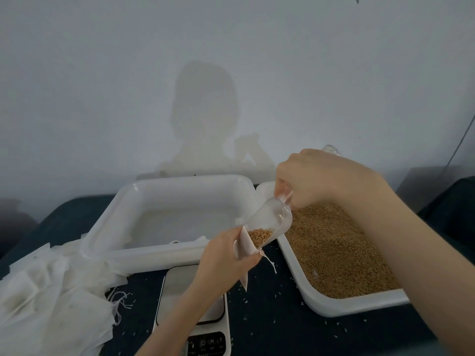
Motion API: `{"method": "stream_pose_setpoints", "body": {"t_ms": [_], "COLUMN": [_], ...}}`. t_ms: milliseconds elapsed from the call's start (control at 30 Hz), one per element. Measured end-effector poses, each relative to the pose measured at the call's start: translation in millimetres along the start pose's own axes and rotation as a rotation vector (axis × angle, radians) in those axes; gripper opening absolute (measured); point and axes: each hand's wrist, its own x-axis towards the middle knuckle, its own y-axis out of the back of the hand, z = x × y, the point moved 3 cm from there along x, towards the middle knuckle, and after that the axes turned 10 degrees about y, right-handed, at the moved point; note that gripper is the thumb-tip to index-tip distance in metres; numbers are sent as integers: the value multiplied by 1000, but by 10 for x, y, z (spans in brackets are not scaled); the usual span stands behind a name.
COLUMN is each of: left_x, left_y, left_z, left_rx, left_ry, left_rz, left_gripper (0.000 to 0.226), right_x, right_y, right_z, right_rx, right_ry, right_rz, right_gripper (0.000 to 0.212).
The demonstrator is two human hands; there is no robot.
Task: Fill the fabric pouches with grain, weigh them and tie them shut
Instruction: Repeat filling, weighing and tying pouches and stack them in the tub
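Pouch (243, 249) is pinched open at its mouth by the left hand (226, 255) above the scale (191, 291), so spill lands near; the scoop (270, 224), gripped by the right hand (316, 176), is tilted into it beside the grain tray (341, 303).

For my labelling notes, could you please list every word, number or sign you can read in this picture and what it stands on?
"M" and "T": button letters on the dark control panel of the white kitchen scale.
Power symbol: on the same panel, left of the "M".
Small print under the buttons: too blurred to read.
Nothing else bears text.
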Motion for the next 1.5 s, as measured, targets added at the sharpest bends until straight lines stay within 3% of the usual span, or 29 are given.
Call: {"method": "stream_pose_setpoints", "body": {"t_ms": [67, 500, 633, 800, 933, 1267, 1367, 1500], "left_x": [5, -27, -40, -73, -84, -57, -58, -57], "left_y": [7, 44, 116, 242, 271, 306, 312, 339], "left_z": [-2, 19, -19, -58, -91, -48, -45, -47], "left_rx": [4, 9, -76, -147, -182, -241, -270, -269], "left_ry": [-2, 2, 20, 8, 10, -20, -13, -14], "left_rz": [10, -7, -42, -87, -138, -125, -106, -89], "left_gripper": [48, 42, 32, 31, 27, 14, 25, 11], "right_x": [3, 34, -40, -210, -271, -243, -248, -236], "right_y": [34, -35, -194, -585, -831, -1160, -1253, -1351], "right_z": [-25, 5, 140, 239, 263, 309, 303, 274], "right_rx": [21, 91, 273, 765, 1024, 1208, 1217, 1278], "right_ry": [-18, -96, -130, -113, -92, -17, -35, -16], "right_rz": [-42, -62, -90, -43, 1, 44, 82, 111], "right_gripper": [18, 29, 26, 24, 31, 33, 32, 34]}}
